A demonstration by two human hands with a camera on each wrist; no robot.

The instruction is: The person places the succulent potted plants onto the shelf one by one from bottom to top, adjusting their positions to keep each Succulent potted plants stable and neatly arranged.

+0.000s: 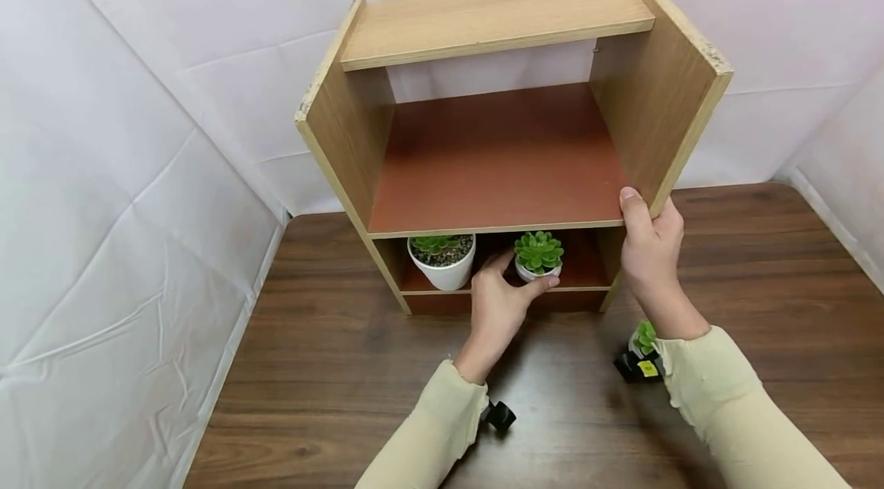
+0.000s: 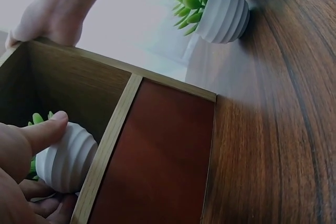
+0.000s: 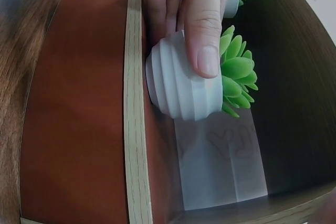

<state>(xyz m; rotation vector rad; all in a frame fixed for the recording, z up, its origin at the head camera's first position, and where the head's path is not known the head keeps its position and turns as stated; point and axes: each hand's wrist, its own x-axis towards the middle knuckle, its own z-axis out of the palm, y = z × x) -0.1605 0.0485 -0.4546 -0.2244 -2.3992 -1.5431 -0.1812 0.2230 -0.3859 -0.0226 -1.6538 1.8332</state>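
My left hand (image 1: 497, 308) holds a small potted succulent (image 1: 539, 252) at the lower compartment of the wooden shelf unit (image 1: 497, 159). The thumb lies on the near side of its white ribbed pot (image 3: 184, 85), with fingers round the other side, and green leaves stick out of the top. In the right wrist view the pot is right at the compartment's floor. My right hand (image 1: 652, 251) grips the front edge of the unit's right side panel, thumb on the inner face. To the left of my left hand, a larger white pot (image 1: 445, 275) with a succulent stands in the same compartment.
More ribbed white pots with green succulents (image 2: 224, 17) stand on the wooden table (image 1: 311, 381) to the right of the unit, partly behind my right forearm in the head view. White cloth walls (image 1: 228, 82) hang behind and at the sides.
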